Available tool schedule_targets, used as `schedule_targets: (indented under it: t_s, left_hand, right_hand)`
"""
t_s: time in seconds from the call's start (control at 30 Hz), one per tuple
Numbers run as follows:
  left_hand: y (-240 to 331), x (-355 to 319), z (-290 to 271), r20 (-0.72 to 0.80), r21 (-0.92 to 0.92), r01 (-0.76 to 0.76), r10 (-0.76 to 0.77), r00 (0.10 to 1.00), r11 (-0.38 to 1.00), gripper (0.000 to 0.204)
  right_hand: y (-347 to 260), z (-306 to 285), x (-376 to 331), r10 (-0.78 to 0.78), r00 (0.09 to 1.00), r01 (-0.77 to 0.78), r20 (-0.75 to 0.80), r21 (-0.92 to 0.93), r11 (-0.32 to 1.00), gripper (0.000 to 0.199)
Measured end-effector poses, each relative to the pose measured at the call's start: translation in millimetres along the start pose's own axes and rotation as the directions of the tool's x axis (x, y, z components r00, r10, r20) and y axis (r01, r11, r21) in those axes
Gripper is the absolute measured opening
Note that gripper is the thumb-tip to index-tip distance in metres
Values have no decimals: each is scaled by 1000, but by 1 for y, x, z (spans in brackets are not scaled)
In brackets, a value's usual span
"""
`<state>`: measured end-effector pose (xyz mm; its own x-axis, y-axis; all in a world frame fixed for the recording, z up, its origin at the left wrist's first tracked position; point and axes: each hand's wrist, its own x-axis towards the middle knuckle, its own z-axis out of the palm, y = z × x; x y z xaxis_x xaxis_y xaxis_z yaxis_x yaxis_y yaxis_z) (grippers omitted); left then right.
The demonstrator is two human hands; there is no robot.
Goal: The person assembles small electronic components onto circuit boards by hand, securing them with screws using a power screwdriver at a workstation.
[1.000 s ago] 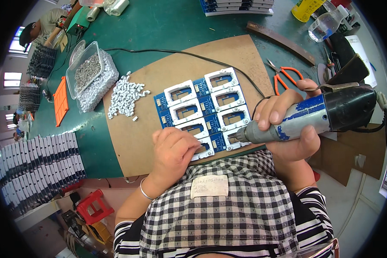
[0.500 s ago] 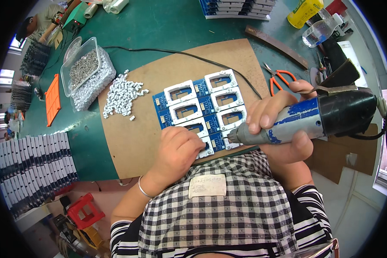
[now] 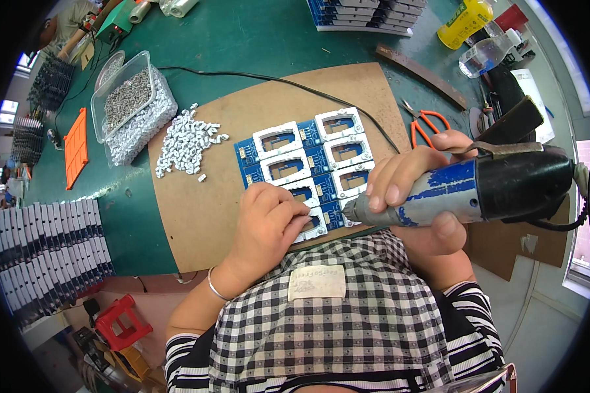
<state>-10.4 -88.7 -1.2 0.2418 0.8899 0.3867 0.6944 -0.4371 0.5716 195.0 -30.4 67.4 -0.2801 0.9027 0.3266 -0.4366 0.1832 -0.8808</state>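
Observation:
In my right hand (image 3: 406, 173) is a grey and blue electric screwdriver (image 3: 442, 188) with a black rear end, lying nearly level. Its nose points left, over the near right corner of a blue circuit board panel (image 3: 317, 161). White plastic frames (image 3: 337, 145) with oval openings sit on the panel in two columns. My left hand (image 3: 263, 221) rests over the panel's near left part, thumb and fingers pinched together at the nearest left frame. Whatever is between those fingertips, if anything, is hidden. The hand covers parts of the left column's lower frames.
The panel lies on a brown board (image 3: 196, 226). At left are a pile of small white parts (image 3: 189, 143), a clear tub of screws (image 3: 130, 98) and stacked assemblies (image 3: 52, 255). Orange-handled cutters (image 3: 432, 121), a metal bar (image 3: 419, 75) and bottles (image 3: 465, 25) are at right.
The screwdriver in my right hand has shifted slightly left and down. My left hand stays at the near left frame, its fingers barely moved. The whole view has shifted a little.

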Motion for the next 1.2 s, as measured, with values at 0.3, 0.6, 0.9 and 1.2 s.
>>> schedule_targets:
  t_s: [0.3,0.6,0.9,1.2]
  left_hand:
    - [-5,5,-3,-1,-43,-23,23,1000,999,23]
    - [-2,11,-10,144,43,-55,48,988,998,15]
    - [-2,8,-8,56,63,-63,59,997,996,20]
    - [-16,1,0,-16,-63,-106,105,994,992,24]
  right_hand:
    - [3,3,9,-30,952,67,305,-110,992,71]
    - [5,9,11,-31,961,56,276,-84,995,73]
    - [3,10,10,17,948,20,318,-113,993,70]
    - [7,15,13,57,927,4,371,-160,987,66]
